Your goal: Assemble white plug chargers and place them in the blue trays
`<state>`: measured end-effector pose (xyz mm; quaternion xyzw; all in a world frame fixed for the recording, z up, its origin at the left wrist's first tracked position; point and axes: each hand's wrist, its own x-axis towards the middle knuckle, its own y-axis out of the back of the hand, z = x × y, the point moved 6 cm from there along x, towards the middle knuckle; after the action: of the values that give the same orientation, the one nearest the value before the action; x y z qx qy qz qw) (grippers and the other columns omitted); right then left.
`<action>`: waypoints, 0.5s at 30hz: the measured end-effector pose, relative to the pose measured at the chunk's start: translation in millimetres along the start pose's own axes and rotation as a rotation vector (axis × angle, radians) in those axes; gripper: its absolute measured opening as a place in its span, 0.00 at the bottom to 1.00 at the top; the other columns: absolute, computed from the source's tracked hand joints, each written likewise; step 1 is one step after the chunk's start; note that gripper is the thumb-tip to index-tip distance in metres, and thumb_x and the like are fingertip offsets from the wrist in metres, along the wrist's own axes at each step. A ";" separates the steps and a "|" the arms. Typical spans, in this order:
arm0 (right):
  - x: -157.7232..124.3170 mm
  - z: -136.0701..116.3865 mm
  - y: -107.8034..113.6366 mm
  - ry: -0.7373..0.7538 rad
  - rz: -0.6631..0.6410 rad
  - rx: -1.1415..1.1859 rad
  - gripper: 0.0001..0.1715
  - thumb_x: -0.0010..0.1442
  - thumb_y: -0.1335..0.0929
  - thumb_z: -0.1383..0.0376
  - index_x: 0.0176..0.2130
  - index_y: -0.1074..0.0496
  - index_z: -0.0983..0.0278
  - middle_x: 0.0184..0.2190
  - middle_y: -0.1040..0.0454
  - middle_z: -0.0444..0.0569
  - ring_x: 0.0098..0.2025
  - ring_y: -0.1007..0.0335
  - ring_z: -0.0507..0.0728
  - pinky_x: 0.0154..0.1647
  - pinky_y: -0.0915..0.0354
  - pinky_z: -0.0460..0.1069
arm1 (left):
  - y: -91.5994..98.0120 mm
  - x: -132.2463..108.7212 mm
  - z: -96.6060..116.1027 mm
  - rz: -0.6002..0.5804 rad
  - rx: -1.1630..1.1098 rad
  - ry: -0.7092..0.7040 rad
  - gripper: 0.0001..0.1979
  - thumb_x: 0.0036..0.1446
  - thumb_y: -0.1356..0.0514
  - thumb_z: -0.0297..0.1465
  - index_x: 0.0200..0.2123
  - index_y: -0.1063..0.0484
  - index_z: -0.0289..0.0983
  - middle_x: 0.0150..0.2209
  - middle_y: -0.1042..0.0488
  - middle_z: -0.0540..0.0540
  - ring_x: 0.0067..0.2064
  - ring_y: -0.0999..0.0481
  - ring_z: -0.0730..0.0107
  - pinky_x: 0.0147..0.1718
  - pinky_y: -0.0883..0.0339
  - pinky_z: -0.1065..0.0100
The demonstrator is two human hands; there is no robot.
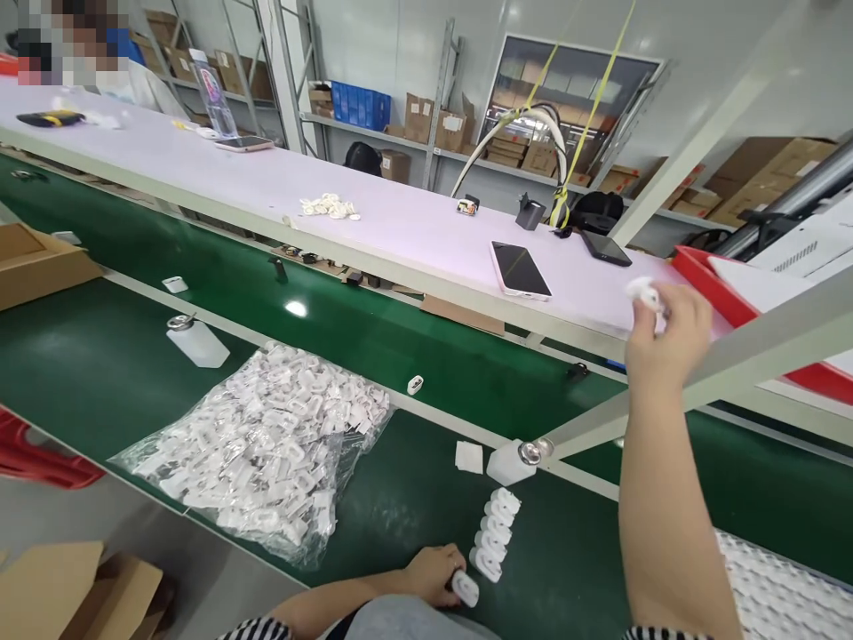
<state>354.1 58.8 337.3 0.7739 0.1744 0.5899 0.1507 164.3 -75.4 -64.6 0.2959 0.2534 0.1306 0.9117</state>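
Note:
My left hand (434,573) rests low on the green work surface, its fingers closed around a white oval plastic housing (466,588). Beside it stands a short row of similar white oval housings (494,535). Raised at the right, my right hand (672,342) pinches a small white plastic piece (643,292) between thumb and fingers, near the end of the lilac shelf; motion blurs that piece, so its kind is unclear. A clear plastic bag (267,444) heaped with white plastic parts lies left of my left hand.
A pump bottle (512,462) and white pads (469,457) sit by the shelf post (600,425). Another bottle (198,341) is farther left. The raised shelf (413,233) bears a phone (521,269), small white pieces (329,207) and a red tray (716,283). A person sits at the far left.

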 end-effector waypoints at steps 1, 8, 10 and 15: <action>10.3 7.4 -16.1 -0.030 -0.137 -0.025 0.15 0.54 0.41 0.65 0.40 0.34 0.70 0.41 0.36 0.57 0.44 0.42 0.57 0.41 0.44 0.52 | 2.7 -0.6 3.6 0.003 0.022 0.042 0.23 0.38 0.40 0.33 0.42 0.39 0.41 0.43 0.36 0.49 0.42 0.34 0.66 0.41 0.40 0.69; -0.5 14.1 -36.4 -0.057 -0.518 -0.144 0.35 0.51 0.38 0.56 0.53 0.49 0.71 0.55 0.58 0.60 0.56 0.61 0.62 0.49 0.55 0.60 | 105.6 5.5 -37.1 0.164 0.155 0.475 0.25 0.36 0.44 0.16 0.43 0.40 0.29 0.44 0.41 0.33 0.43 0.36 0.51 0.37 0.40 0.58; -27.1 -3.6 -3.7 0.058 -0.259 -0.001 0.31 0.54 0.40 0.56 0.53 0.49 0.69 0.54 0.53 0.58 0.55 0.59 0.60 0.51 0.56 0.60 | 161.4 20.7 -55.0 0.298 0.168 0.549 0.22 0.45 0.48 0.20 0.46 0.45 0.30 0.47 0.45 0.33 0.48 0.41 0.53 0.40 0.42 0.59; -188.9 -38.8 6.8 0.085 -0.734 0.339 0.17 0.54 0.41 0.61 0.44 0.36 0.61 0.41 0.32 0.50 0.44 0.38 0.58 0.42 0.38 0.52 | 242.4 68.8 -78.9 0.464 0.067 0.619 0.22 0.51 0.50 0.30 0.49 0.53 0.31 0.50 0.50 0.32 0.50 0.45 0.53 0.40 0.43 0.61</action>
<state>271.3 -30.8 187.8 0.6489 0.5401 0.4913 0.2140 158.0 180.3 0.8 0.3215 0.4472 0.4081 0.7281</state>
